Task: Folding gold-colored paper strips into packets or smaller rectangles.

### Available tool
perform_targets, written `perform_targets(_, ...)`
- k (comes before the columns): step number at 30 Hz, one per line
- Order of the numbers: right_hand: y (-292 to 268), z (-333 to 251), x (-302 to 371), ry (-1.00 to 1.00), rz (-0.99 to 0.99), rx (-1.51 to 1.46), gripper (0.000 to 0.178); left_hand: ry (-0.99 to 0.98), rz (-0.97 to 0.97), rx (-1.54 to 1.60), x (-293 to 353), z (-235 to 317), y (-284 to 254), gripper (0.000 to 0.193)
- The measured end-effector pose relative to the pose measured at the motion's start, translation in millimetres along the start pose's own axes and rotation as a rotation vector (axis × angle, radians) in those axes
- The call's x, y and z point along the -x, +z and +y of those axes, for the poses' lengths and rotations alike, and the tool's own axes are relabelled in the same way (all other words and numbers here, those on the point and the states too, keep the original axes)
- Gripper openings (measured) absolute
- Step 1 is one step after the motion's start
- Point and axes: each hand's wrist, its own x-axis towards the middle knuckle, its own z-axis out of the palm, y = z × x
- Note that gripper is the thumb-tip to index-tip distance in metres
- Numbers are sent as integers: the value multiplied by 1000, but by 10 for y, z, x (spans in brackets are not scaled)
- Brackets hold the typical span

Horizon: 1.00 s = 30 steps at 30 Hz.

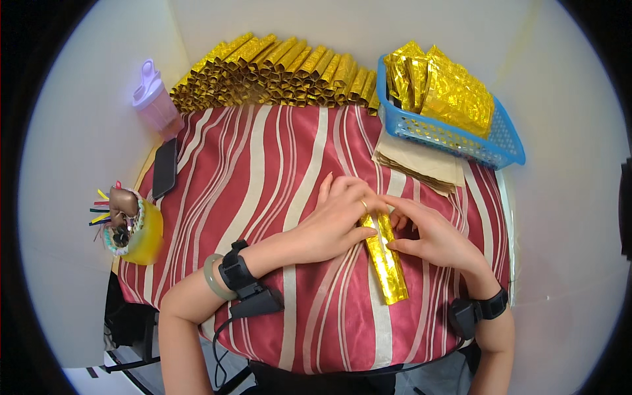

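Left grip (336,220) and right grip (436,236) hold gold strip (388,273); blue basket (454,143), gold tubes (283,62) beyond.

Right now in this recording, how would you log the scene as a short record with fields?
Left hand: bare left hand, thumb on the gold foil strip
Right hand: bare right hand, thumb at the same strip's edge
Surface: red-and-white striped cloth
Far side: stacked gold tubes
Far right: blue basket holding gold foil pieces; beige sheets at its near side
Left side: purple cup, black phone, yellow container
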Motion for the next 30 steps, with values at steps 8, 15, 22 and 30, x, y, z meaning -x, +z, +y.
perform_targets(8, 49, -22, 8, 178, 31, -266, 73, -208, 165, -112, 18, -39, 12, 61)
perform_targets(15, 101, -224, 44, 58, 156, -395, 71, -366, 161, 981, -18, 63, -144, 40)
perform_targets(22, 238, -325, 97, -327, 418, 48, 67, -201, 156, 927, -15, 275, -349, 34)
perform_targets(30, 250, -343, 118, -512, 514, 137, 61, -69, 175, 751, -9, 482, -494, 31)
